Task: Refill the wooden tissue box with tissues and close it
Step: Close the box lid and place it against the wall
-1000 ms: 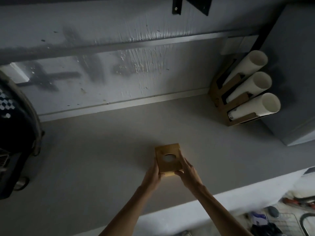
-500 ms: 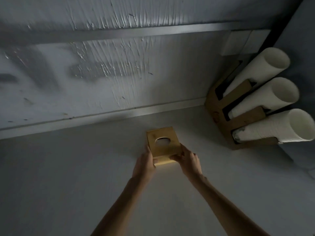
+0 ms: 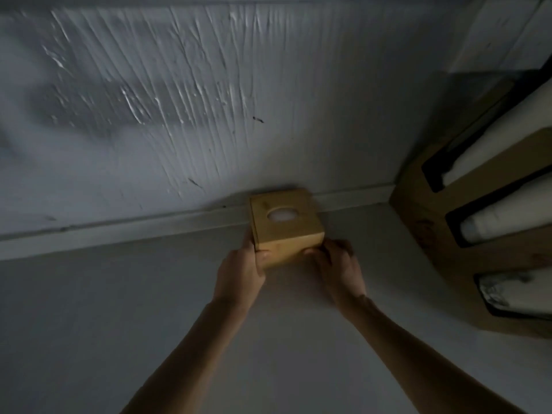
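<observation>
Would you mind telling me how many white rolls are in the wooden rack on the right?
3, stacked in the rack: top roll, middle roll, bottom roll. The frame edge cuts off all three, so more may be hidden.

No readable text

Nothing legible shows on the wooden tissue box [image 3: 286, 225], the wall [image 3: 179, 115] or the cardboard holder [image 3: 424, 222].
</observation>
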